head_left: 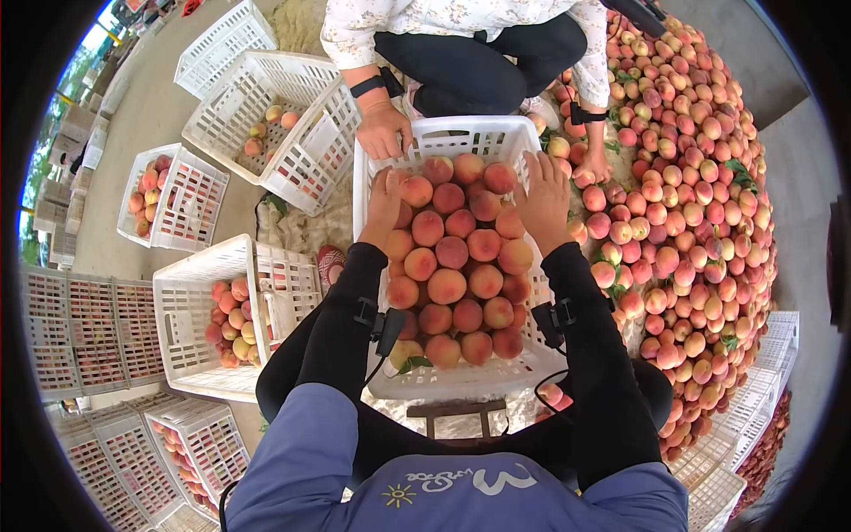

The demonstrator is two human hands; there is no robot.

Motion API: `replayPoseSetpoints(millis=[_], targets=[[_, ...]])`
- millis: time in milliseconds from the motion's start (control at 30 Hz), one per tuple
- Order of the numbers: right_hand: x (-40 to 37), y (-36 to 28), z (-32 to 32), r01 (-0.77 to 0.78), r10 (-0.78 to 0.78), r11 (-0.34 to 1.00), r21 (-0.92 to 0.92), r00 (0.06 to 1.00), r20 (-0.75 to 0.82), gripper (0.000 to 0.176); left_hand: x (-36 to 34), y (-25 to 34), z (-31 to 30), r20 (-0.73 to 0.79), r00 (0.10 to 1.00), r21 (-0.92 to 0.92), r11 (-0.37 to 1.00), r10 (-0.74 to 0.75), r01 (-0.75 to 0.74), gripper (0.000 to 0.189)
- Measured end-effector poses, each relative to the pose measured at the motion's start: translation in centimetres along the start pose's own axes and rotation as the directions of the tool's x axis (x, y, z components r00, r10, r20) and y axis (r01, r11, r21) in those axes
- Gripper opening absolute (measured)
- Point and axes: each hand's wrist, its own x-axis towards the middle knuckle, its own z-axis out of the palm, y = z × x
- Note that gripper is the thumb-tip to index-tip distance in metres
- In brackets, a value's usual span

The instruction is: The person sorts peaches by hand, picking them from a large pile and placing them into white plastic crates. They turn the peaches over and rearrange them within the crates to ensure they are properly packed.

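Note:
In front of me stands a white plastic crate (461,383) filled with peaches (452,253), a green leaf (414,363) lying at its near left corner. My left hand (383,208) lies over the fruit along the crate's left wall, fingers stretched away from me. At the right wall my right hand (542,199) rests over the peaches with its fingers apart. Neither hand visibly grips a peach; the palms' undersides are hidden.
Opposite, a person's hand (383,133) is at the crate's far left corner; their other hand (592,166) touches a peach in the large peach pile (683,204) on the right. On the left stand white crates holding some peaches (232,321), with stacked full crates (93,328) beyond.

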Motion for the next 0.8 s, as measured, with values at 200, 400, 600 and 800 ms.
replayPoseSetpoints(millis=[200,400,600,800], targets=[[-9.1,0.9,-2.8,-0.525,0.470,0.843,0.118,0.824,0.316,0.062,-5.9,0.9,1.5,0.138,0.935,0.471,0.809,0.327,-0.352,0.043],[-10.2,0.7,-2.9,-0.492,0.441,0.851,0.185,0.859,0.260,0.042,-5.7,2.0,5.7,0.451,0.753,0.744,0.263,0.479,-0.614,0.044],[-8.7,0.8,-2.9,-0.501,0.440,0.855,0.132,0.837,0.325,0.041,-2.0,0.7,12.0,0.627,0.776,0.743,-0.355,0.073,-0.567,0.035],[-8.6,0.8,-3.0,-0.519,0.456,0.846,0.122,0.823,0.339,0.041,-1.9,0.2,14.7,0.546,0.838,0.579,-0.711,-0.026,-0.399,0.035]])
